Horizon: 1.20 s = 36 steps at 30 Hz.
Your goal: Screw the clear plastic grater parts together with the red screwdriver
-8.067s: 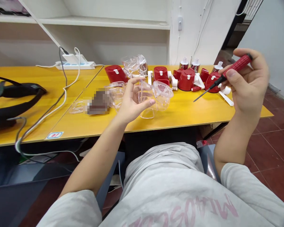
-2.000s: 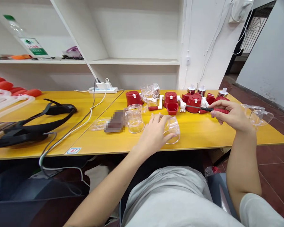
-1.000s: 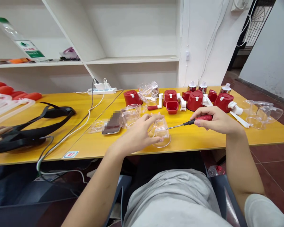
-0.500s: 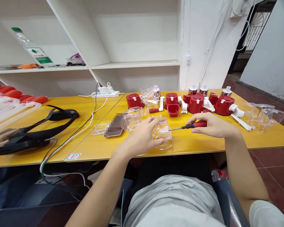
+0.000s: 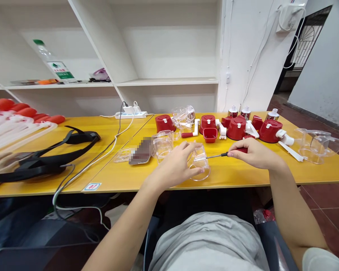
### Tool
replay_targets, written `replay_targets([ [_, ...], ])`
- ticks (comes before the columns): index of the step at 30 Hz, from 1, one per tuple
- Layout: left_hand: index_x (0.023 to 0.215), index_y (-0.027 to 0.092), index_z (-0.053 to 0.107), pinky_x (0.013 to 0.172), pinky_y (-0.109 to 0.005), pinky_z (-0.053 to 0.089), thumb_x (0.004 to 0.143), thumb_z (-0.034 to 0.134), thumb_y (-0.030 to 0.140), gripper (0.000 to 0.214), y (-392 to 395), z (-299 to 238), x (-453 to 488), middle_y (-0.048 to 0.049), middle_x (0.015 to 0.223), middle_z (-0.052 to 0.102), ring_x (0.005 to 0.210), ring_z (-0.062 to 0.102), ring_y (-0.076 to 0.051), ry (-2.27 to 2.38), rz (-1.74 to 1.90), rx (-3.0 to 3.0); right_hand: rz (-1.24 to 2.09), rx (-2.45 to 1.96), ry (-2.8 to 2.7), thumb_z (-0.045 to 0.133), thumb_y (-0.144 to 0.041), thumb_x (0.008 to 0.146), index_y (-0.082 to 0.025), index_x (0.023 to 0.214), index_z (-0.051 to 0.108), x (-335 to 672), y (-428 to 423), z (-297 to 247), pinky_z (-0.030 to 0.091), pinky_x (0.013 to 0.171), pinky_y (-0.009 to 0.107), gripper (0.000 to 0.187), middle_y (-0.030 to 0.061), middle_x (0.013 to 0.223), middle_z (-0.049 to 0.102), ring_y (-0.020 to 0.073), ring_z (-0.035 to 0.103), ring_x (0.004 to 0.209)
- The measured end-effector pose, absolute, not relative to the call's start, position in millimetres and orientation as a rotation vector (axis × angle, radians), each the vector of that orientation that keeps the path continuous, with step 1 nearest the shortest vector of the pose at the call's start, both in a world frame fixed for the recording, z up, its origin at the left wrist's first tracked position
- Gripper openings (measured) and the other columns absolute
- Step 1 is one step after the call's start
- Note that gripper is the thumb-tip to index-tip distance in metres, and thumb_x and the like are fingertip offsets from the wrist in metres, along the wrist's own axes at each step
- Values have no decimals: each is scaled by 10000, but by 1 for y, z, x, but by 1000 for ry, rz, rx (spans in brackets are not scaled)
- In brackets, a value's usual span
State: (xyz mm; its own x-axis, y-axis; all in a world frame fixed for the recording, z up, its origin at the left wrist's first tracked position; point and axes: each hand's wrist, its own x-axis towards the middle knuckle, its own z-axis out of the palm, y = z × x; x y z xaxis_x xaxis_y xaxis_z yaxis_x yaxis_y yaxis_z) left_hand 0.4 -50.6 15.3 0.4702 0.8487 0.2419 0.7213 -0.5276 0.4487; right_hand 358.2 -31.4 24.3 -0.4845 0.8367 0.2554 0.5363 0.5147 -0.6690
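My left hand (image 5: pixel 180 162) is closed around a clear plastic housing (image 5: pixel 201 160) lying on its side near the table's front edge, thumb at the near side and fingers over the top. In my right hand (image 5: pixel 250 152) is a screwdriver (image 5: pixel 223 154) with a red handle and black collar, held almost level. Its thin metal shaft points left, and the tip meets the right side of the clear housing. Whether a screw sits at the tip is too small to tell. Left of my left hand stands another clear plastic housing (image 5: pixel 161 145).
Behind my hands are red cups (image 5: pixel 236 128), a red-handled white crank (image 5: pixel 196 128) and a small red tray (image 5: pixel 210 135). More clear housings (image 5: pixel 313 145) stand at right. A phone (image 5: pixel 142 150), cables (image 5: pixel 113 145) and a black headset (image 5: pixel 45 163) under another person's hand (image 5: pixel 2 162) lie left.
The view has shifted slightly, so everything sits a little lower and further right. My right fingers have closed further over the screwdriver handle. Its tip stays at the clear housing.
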Motion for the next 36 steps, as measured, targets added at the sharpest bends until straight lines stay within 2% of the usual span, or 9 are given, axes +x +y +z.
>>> replay_targets([
  [4, 1807, 256, 720, 1358, -752, 649, 1073, 962, 555, 829, -50, 14, 1, -209, 1687, 757, 1535, 790, -543, 1333, 640, 2446, 559, -1013, -2266, 780, -516, 1181, -225, 1057, 947, 362, -37, 25, 529, 782, 398, 357, 82, 953, 882, 255, 708, 817],
  [9, 1808, 270, 732, 1386, -709, 639, 1050, 1011, 515, 844, -46, 13, -1, -199, 1674, 756, 1531, 791, -524, 1323, 646, 2432, 485, -910, -2277, 786, -434, 1197, -230, 1101, 958, 363, -33, 22, 535, 822, 400, 283, 93, 998, 911, 257, 731, 840],
  [12, 1815, 274, 736, 1395, -691, 636, 1027, 1037, 483, 868, -44, 15, -3, -191, 1669, 762, 1520, 797, -513, 1318, 638, 2422, 665, -1010, -2233, 832, -527, 1143, -230, 1086, 972, 363, -27, 21, 519, 761, 384, 334, 84, 929, 873, 255, 692, 805],
  [16, 1819, 297, 725, 1410, -719, 619, 1044, 1029, 502, 857, -48, 16, -3, -192, 1733, 745, 1575, 774, -520, 1304, 614, 2410, 1052, -1072, -2142, 878, -715, 1103, -225, 813, 836, 365, -23, 24, 388, 631, 348, 570, 62, 748, 753, 187, 507, 648],
  [19, 1804, 303, 727, 1393, -730, 630, 1059, 1015, 501, 823, -52, 16, -2, -197, 1733, 747, 1583, 770, -521, 1298, 601, 2430, 1233, -1076, -2141, 862, -841, 1094, -201, 884, 914, 368, -23, 28, 301, 591, 348, 676, 31, 655, 675, 160, 386, 583],
  [24, 1809, 279, 732, 1368, -689, 644, 1050, 1051, 453, 841, -56, 18, 1, -204, 1706, 766, 1575, 772, -523, 1321, 588, 2489, 908, -1063, -2274, 867, -727, 1119, -173, 1189, 1050, 372, -31, 29, 518, 736, 386, 588, 119, 934, 898, 254, 673, 784],
  [28, 1790, 294, 756, 1358, -660, 641, 1039, 1106, 491, 852, -54, 20, 2, -185, 1637, 792, 1550, 765, -512, 1272, 598, 2511, 756, -1050, -2294, 825, -612, 1177, -197, 1389, 1051, 373, -40, 30, 593, 801, 426, 518, 151, 1164, 990, 315, 801, 894],
  [33, 1777, 273, 759, 1369, -667, 632, 1041, 1094, 461, 831, -52, 18, 1, -194, 1644, 784, 1594, 737, -514, 1269, 608, 2487, 562, -942, -2271, 893, -525, 1147, -255, 1338, 1070, 370, -39, 32, 602, 873, 458, 376, 108, 1028, 942, 300, 776, 862],
  [36, 1802, 274, 727, 1410, -676, 607, 1053, 1058, 470, 842, -50, 16, -1, -189, 1697, 775, 1669, 702, -513, 1296, 614, 2472, 647, -1006, -2234, 971, -574, 1072, -285, 1278, 1063, 368, -35, 31, 626, 898, 471, 366, 120, 1136, 964, 340, 817, 960],
])
